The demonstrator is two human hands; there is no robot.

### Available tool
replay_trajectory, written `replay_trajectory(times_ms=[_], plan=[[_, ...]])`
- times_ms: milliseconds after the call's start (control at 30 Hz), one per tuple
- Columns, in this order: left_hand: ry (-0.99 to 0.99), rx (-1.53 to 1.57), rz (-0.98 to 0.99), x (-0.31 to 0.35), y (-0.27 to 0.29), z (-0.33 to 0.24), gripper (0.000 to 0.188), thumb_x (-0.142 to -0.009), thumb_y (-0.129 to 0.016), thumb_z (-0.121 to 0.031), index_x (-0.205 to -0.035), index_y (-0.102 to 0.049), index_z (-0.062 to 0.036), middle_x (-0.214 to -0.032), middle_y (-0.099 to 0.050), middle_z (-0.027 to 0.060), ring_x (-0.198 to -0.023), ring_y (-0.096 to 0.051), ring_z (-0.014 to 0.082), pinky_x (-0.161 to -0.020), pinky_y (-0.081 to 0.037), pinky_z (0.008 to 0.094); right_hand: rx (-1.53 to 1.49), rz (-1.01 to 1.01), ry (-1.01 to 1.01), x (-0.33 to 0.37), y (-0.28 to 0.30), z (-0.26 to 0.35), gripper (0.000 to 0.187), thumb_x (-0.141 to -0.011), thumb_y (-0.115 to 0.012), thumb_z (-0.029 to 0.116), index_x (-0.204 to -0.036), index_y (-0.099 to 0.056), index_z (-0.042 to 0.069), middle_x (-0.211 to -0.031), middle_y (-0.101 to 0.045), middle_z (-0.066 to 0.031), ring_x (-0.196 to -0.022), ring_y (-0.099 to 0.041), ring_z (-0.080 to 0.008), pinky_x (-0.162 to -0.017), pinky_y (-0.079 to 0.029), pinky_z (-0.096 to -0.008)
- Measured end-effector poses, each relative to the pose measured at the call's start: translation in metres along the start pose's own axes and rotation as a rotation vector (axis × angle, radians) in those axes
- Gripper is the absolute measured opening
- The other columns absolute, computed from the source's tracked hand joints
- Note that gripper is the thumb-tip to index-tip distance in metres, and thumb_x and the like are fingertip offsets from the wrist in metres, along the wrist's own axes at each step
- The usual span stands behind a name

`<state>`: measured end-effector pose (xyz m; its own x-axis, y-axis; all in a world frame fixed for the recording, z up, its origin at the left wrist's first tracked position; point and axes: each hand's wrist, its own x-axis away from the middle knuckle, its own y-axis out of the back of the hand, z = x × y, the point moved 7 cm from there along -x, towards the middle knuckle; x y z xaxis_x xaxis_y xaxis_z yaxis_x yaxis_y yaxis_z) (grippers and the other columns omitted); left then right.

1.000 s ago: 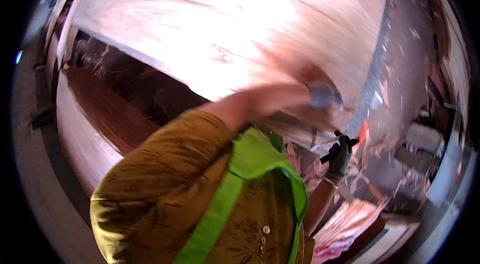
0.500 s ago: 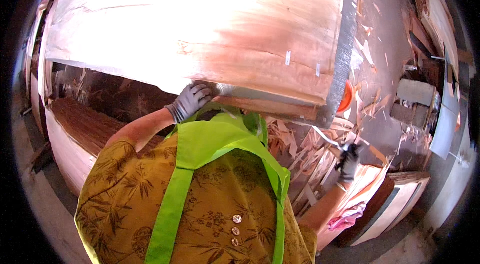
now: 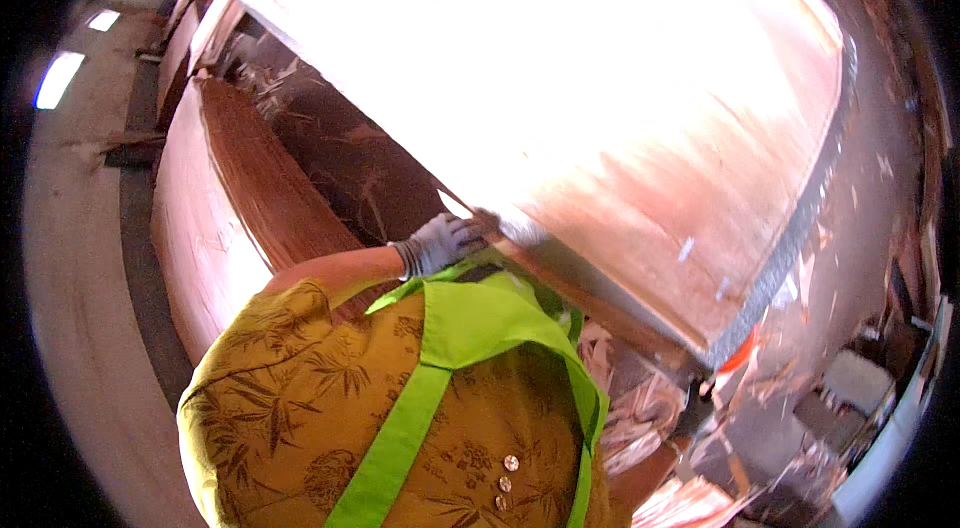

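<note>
A broad sheet of pale wood veneer (image 3: 640,218) covers the large work surface in front of me, its far part washed out by glare. My left hand (image 3: 440,244), in a grey knitted glove, is at the sheet's near edge. Its fingers are bent and pressed together, and what they hold, if anything, is hidden. A small pale flap (image 3: 455,205) juts up beside the fingertips. My right hand (image 3: 697,408), in a dark glove, is low by the near right corner of the work surface. Shadow and blur hide its fingers and whatever they may hold.
A stack of reddish-brown veneer (image 3: 270,168) stands at left. Torn strips (image 3: 640,408) litter the floor at right, near an orange object (image 3: 740,350) under the corner. A grey block-like seat (image 3: 858,380) stands farther right. The green apron (image 3: 480,318) touches the work surface's edge.
My view has turned, so the work surface now slants down to the right. My right hand has come closer to its corner; the white strip seen by that hand no longer shows.
</note>
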<state>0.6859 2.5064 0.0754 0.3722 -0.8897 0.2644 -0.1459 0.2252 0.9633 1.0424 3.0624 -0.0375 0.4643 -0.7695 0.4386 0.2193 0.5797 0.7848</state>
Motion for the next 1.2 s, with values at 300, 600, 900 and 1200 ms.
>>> replay_trajectory(times_ms=[300,600,900,1200], plan=[[0.369,0.058,-0.357,-0.026,0.048,0.135,0.048,-0.080,-0.058,-0.022,-0.125,-0.046,-0.0130,-0.137,-0.038,0.0122,-0.118,-0.043,0.0271,-0.093,-0.038,0.0433,0.066,-0.433,-0.058,0.031,0.019,0.053,0.041,-0.081,-0.067,0.026,-0.103,-0.055,-0.006,-0.103,-0.060,-0.0201,-0.093,-0.057,-0.0306,-0.078,-0.049,-0.0372],[0.468,0.020,-0.646,-0.182,0.153,0.368,0.062,-0.080,-0.061,-0.032,-0.133,-0.037,-0.0090,-0.137,-0.036,0.0182,-0.124,-0.038,0.0351,-0.093,-0.039,0.0459,-0.062,-1.084,-0.008,0.197,-0.017,0.112,0.045,-0.082,-0.063,0.036,-0.100,-0.054,-0.005,-0.088,-0.058,-0.0138,-0.078,-0.055,-0.0265,-0.068,-0.045,-0.0354],[0.586,0.098,-0.313,-0.282,0.158,0.501,0.060,-0.074,-0.066,-0.036,-0.128,-0.047,-0.0178,-0.128,-0.049,0.0111,-0.120,-0.044,0.0298,-0.100,-0.032,0.0469,-0.481,-0.552,-0.260,0.294,-0.125,0.193,0.038,-0.084,-0.060,0.028,-0.099,-0.053,-0.005,-0.086,-0.057,-0.0120,-0.075,-0.052,-0.0235,-0.067,-0.044,-0.0334],[0.353,0.619,-0.805,-0.217,0.328,0.479,0.025,-0.078,-0.061,-0.031,-0.092,-0.065,-0.0106,-0.090,-0.067,0.0097,-0.081,-0.064,0.0242,-0.069,-0.049,0.0357,-0.448,-0.383,-0.145,0.287,-0.132,0.308,0.023,-0.085,-0.054,0.013,-0.098,-0.054,-0.006,-0.090,-0.057,-0.0109,-0.081,-0.051,-0.0195,-0.074,-0.042,-0.0313]])
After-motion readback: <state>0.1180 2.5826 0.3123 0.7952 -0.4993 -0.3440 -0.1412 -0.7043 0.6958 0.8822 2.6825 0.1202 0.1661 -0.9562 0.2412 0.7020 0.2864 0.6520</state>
